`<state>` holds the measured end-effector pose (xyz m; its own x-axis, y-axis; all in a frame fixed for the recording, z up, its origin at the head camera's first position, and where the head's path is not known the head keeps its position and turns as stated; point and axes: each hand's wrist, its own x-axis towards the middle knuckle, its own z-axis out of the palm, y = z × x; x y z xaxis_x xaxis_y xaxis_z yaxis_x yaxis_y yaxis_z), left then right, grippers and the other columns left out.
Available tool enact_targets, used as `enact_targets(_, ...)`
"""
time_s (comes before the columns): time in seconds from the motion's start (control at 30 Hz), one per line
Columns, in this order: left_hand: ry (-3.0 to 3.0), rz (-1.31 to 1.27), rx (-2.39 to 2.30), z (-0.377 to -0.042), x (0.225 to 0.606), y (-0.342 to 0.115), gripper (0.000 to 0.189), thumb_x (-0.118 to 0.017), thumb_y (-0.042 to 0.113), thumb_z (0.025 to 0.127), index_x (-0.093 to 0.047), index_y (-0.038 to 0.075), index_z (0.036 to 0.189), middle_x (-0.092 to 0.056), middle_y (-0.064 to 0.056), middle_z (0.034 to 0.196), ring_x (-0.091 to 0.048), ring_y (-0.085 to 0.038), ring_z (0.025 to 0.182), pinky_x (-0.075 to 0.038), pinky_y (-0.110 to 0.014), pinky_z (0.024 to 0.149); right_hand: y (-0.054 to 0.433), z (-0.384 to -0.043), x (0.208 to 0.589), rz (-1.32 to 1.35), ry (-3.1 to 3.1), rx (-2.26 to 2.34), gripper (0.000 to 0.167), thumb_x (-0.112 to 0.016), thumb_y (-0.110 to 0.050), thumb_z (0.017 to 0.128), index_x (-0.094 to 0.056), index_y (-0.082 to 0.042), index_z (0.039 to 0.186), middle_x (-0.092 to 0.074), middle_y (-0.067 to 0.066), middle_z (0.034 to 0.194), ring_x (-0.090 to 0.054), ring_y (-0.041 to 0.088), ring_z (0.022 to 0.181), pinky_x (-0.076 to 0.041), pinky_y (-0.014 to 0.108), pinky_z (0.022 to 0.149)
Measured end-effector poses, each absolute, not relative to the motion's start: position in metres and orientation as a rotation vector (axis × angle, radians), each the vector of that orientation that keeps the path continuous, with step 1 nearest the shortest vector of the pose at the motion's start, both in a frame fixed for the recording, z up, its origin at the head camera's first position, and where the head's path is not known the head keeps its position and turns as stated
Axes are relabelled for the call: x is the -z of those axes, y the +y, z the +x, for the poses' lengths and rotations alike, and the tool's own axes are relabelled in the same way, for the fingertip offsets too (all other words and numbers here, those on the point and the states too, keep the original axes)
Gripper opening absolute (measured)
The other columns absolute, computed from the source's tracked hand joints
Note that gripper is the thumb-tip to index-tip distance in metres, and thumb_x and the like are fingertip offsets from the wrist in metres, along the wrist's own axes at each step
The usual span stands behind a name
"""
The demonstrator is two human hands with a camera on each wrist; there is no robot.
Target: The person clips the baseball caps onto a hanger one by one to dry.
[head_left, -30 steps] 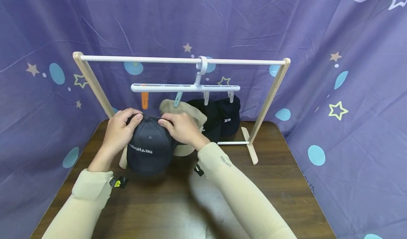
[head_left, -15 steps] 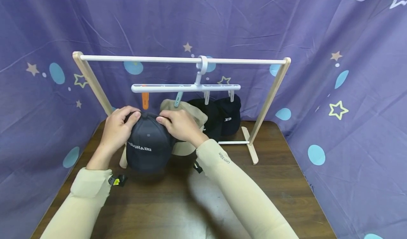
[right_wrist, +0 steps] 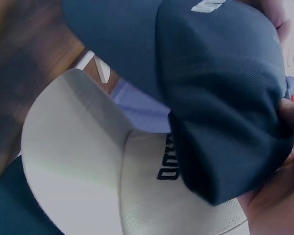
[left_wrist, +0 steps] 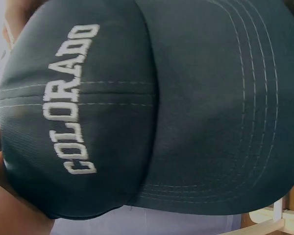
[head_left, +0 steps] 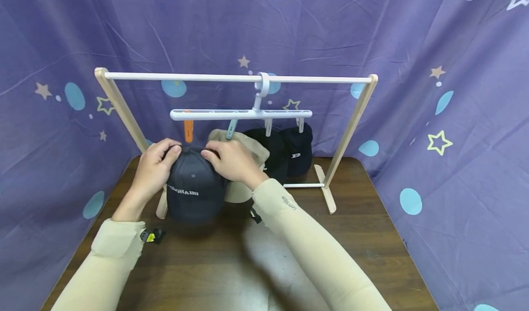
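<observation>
Both hands hold up a dark navy baseball cap [head_left: 194, 182] lettered COLORADO in white, its crown on top and its brim hanging down. My left hand [head_left: 151, 171] pinches the crown's left side, thumb in front. On the other side my right hand [head_left: 235, 161] pinches the fabric likewise; the right wrist view shows the cap [right_wrist: 225, 88] creased there. Just above the crown hangs an orange clip [head_left: 188, 131] from the white hanger [head_left: 215, 114]. In the left wrist view the cap's front and brim [left_wrist: 201, 107] fill most of the picture.
A beige cap [head_left: 252, 148] hangs from a blue clip [head_left: 232, 129], partly behind my right hand. Right of it, a black cap [head_left: 274, 152] and a navy cap [head_left: 299, 152] hang from grey clips. A wooden rack [head_left: 351, 129] with a white rod stands on the brown table [head_left: 363, 246].
The navy cap and both hands have risen slightly toward the orange clip over the last second. Both hands keep their hold, and the hanging caps stay put.
</observation>
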<state>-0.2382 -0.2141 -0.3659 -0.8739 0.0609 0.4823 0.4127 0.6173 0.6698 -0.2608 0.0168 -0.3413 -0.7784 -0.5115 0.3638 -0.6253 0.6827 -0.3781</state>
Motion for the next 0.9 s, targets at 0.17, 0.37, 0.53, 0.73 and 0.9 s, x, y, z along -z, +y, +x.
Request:
enact_targets(0.17,-2.45,-0.38,1.223,-0.236,0.365,-0.216,0.033,-0.053,0.031,0.113,-0.072,0.005,0.119,-0.068,-0.015,0.114,-0.051,-0.019,0.106,-0.036,-0.04,0.089,0.015,-0.257,0.337,0.878,-2.627,-0.802,0.023,-0.065,-0.035,0.107,-0.075,-0.018,0.118,-0.074,-0.005,0.104,-0.067,0.008,0.09,-0.053,0.025,0.082)
enact_targets(0.37,-2.436,-0.362,1.273,-0.235,0.362,-0.22,0.032,-0.054,0.031,0.113,-0.072,0.006,0.119,-0.064,-0.008,0.112,-0.049,-0.009,0.101,-0.035,-0.034,0.087,0.011,-0.252,0.316,0.9,-2.503,-0.847,0.02,-0.069,-0.029,0.103,-0.074,-0.014,0.116,-0.074,-0.004,0.102,-0.067,0.007,0.091,-0.052,0.021,0.083)
enact_targets(0.53,-2.423,-0.361,1.27,-0.236,0.361,-0.223,0.029,-0.055,0.029,0.112,-0.073,0.007,0.118,-0.063,-0.004,0.109,-0.049,-0.005,0.1,-0.035,-0.032,0.086,0.009,-0.249,0.292,0.978,-2.388,-0.882,0.018,-0.071,-0.023,0.101,-0.075,-0.012,0.115,-0.075,-0.002,0.103,-0.067,0.008,0.09,-0.05,0.019,0.082)
enact_targets(0.73,-2.424,-0.363,1.265,-0.238,0.36,-0.225,0.03,-0.055,0.029,0.112,-0.073,0.007,0.119,-0.064,-0.005,0.109,-0.049,-0.006,0.1,-0.035,-0.032,0.086,0.009,-0.257,0.266,1.057,-2.261,-0.804,0.027,-0.071,-0.016,0.1,-0.073,-0.009,0.126,-0.073,0.003,0.12,-0.065,0.017,0.111,-0.045,0.021,0.101)
enact_targets(0.9,-2.446,-0.366,1.271,-0.237,0.361,-0.225,0.031,-0.055,0.03,0.112,-0.073,0.006,0.119,-0.064,-0.007,0.109,-0.049,-0.008,0.1,-0.036,-0.033,0.086,0.006,-0.27,0.251,0.993,-2.442,-0.612,0.046,-0.067,-0.029,0.104,-0.061,-0.014,0.147,-0.065,0.0,0.141,-0.055,0.019,0.132,-0.037,0.024,0.115)
